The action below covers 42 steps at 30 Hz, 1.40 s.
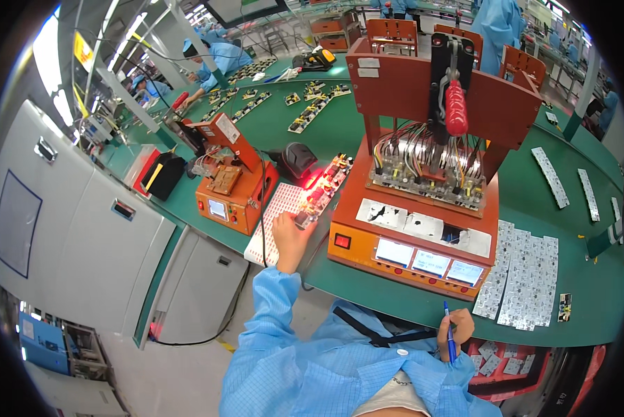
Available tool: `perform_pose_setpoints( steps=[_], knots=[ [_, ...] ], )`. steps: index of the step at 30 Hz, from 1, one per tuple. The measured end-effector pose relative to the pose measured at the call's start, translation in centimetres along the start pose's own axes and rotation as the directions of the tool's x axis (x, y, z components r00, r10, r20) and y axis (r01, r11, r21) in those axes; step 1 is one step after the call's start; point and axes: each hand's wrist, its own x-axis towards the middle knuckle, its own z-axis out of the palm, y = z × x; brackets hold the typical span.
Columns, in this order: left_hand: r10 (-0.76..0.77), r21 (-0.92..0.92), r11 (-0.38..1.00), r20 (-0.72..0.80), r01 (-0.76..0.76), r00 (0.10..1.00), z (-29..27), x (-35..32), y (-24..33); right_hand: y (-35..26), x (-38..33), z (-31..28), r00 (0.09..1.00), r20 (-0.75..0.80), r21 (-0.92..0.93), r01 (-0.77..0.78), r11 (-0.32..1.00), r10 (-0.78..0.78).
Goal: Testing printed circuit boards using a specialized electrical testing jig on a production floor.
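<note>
My left hand (290,237) grips the near end of a long circuit board strip (323,187) loaded with components. Red light from a black barcode scanner (294,161) falls across that strip, which lies over a white sheet with rows of red marks (282,208). In my right hand (456,332) is a blue pen (451,340), held upright at the table's front edge. Between the hands stands a large orange test fixture (416,243) with a red lever handle (455,108). Another populated board strip (423,187) sits in it under many wires.
A smaller orange tester (232,198) stands at the left. Several bare board panels (527,278) lie right of the big fixture. More populated boards (312,112) and a yellow-black scanner (317,60) are at the back. A red bin of boards (506,365) is below the table edge. Co-workers in blue (221,59) sit beyond.
</note>
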Motion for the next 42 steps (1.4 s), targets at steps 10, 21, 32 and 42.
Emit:
perform_pose_setpoints(
  steps=[10, 21, 32, 42],
  knots=[
    [-0.014, -0.041, 0.999, 0.021, 0.014, 1.0, -0.1, 0.0, 0.2, 0.6, -0.5, 0.2, 1.0, -0.008, 0.019, 0.005, 1.0, -0.005],
    [-0.025, 0.082, 0.996, 0.097, 0.017, 0.995, 3.6, 5.0, 2.6, 0.2, -0.2, 0.0, 0.999, -0.046, 0.028, 0.011, 1.0, -0.01],
    [0.1, 0.059, 0.993, -0.015, -0.099, 0.995, 3.6, 6.1, 4.2, 0.5, -0.1, 0.3, 0.999, -0.035, 0.042, 0.006, 0.999, -0.005],
    [0.218, 0.075, 0.972, 0.061, -0.223, 0.974, 10.1, 17.9, 11.3, 0.5, -0.4, 0.0, 0.998, -0.045, -0.027, 0.047, 0.999, -0.048]
  ],
)
